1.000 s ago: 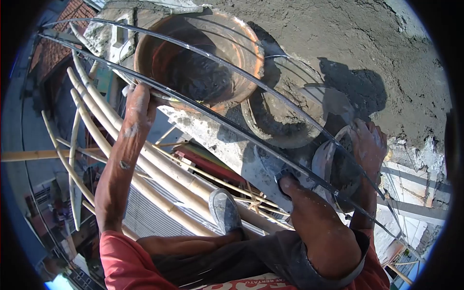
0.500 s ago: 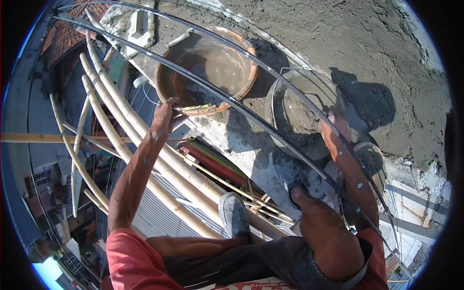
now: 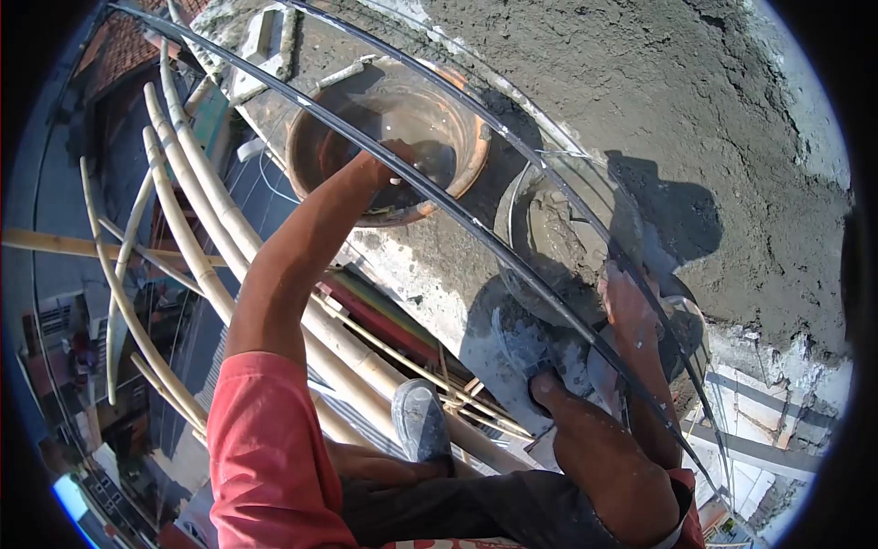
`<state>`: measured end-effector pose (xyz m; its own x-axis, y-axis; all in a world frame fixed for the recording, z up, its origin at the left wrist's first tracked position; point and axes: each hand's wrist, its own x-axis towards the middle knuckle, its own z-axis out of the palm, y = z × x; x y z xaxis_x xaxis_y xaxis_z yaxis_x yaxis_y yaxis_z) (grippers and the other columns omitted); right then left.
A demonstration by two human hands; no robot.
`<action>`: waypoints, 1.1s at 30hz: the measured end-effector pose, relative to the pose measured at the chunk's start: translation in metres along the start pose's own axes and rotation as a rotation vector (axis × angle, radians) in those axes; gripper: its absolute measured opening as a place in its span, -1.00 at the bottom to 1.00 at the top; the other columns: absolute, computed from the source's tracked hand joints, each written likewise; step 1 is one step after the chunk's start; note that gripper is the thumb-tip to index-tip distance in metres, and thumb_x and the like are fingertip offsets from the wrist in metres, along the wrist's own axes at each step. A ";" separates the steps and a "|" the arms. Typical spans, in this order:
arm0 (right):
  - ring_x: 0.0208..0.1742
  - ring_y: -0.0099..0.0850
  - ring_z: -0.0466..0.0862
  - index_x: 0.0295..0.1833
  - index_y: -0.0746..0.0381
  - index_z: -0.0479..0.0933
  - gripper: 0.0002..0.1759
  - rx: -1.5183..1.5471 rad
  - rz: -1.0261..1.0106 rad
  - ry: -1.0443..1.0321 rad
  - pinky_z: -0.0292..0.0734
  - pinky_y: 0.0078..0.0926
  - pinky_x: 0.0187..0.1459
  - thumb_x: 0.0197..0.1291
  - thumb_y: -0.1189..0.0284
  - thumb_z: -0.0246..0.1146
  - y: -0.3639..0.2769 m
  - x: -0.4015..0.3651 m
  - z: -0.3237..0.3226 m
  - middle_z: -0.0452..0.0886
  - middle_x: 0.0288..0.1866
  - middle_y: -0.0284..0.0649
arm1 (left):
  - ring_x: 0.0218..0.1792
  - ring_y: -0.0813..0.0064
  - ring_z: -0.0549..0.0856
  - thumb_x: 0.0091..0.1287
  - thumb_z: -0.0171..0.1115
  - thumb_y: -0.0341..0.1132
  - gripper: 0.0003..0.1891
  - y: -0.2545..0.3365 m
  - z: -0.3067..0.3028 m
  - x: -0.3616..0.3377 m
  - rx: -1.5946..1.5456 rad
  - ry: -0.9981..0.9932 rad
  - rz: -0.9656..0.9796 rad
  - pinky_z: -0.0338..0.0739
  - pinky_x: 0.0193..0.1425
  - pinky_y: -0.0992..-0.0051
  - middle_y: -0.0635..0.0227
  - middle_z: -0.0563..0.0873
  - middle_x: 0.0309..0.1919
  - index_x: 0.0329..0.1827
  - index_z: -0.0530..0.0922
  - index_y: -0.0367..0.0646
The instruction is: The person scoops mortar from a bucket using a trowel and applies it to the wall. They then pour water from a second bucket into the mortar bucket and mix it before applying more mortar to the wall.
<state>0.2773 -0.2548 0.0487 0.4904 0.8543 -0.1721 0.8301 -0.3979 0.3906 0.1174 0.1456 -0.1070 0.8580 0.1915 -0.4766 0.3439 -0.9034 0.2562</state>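
My left hand reaches down inside a round clay-coloured basin holding grey, watery liquid. Its fingers are mostly hidden, and small pale bits show beside them. To the right, a bucket contains thick grey mortar. At that bucket's near right rim is my right hand, its fingers closed over the edge, partly covered by a dark cable.
Two dark cables cross in front of both containers. Bamboo poles run along the left above a drop to roofs below. Wet grey mortar covers the surface at upper right. Another container stands by my right forearm.
My left hand has left the basin's near rim and moved up and right into the basin. My right hand stays at the bucket's rim. The view has shifted slightly.
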 end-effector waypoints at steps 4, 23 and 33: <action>-0.23 -0.28 0.62 -0.10 0.15 0.52 -0.71 0.034 0.042 -0.057 0.45 -0.33 -0.16 0.06 0.29 0.20 -0.002 -0.001 -0.004 0.58 -0.32 -0.23 | -0.16 0.20 0.67 0.06 0.15 -0.35 -0.79 -0.002 0.029 0.019 -0.039 -0.071 -0.032 0.55 -0.08 0.37 0.08 0.68 -0.27 -0.29 0.64 -0.24; -0.39 -0.25 0.63 -0.30 0.14 0.53 -0.83 0.206 0.105 -0.004 0.47 -0.34 -0.25 0.01 0.30 0.22 0.003 0.003 0.018 0.56 -0.46 -0.20 | 0.06 0.35 0.58 0.24 0.19 -0.34 -0.51 0.032 -0.116 -0.092 -1.522 -0.024 0.338 0.54 0.07 0.48 0.10 0.55 0.01 0.21 0.30 -0.32; -0.37 -0.28 0.63 -0.23 0.14 0.51 -0.79 0.089 0.026 0.053 0.43 -0.31 -0.22 0.07 0.26 0.19 0.000 -0.003 0.010 0.57 -0.39 -0.24 | -0.24 0.47 0.66 0.23 0.23 -0.37 -0.67 0.099 -0.145 -0.127 -1.340 -0.165 0.412 0.59 -0.15 0.53 0.14 0.65 -0.14 0.01 0.45 -0.33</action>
<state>0.2784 -0.2611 0.0403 0.4997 0.8587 -0.1142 0.8385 -0.4464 0.3123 0.0980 0.0879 0.1011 0.9628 -0.1245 -0.2400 0.2598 0.1800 0.9487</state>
